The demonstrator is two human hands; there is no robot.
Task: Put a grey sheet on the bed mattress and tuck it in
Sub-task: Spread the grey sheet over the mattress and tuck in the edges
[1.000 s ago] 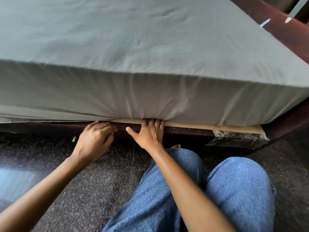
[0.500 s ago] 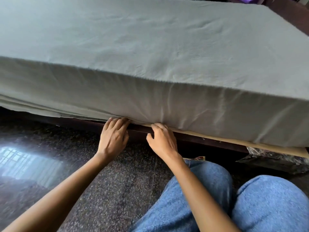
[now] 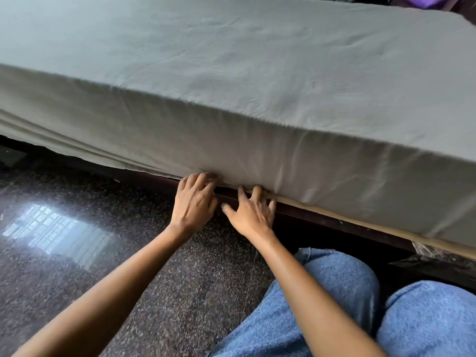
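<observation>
Tucking the grey sheet [image 3: 231, 73] draped over the mattress, the left hand [image 3: 194, 202] and right hand [image 3: 253, 213] press straight, open fingers at its lower hem, seemingly wedging cloth above the bed frame [image 3: 322, 225].

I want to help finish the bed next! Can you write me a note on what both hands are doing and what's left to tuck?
Left hand: fingers bent at the bottom edge of the grey sheet; whether they pinch or push, cannot tell.
Right hand: fingers spread, tips pushing the edge in above the bed frame.
Done: the sheet covers the top and this side; right of the hands the edge looks tucked.
To do: tuck the loose folds hanging left of the hands. The other sides are out of view.
</observation>
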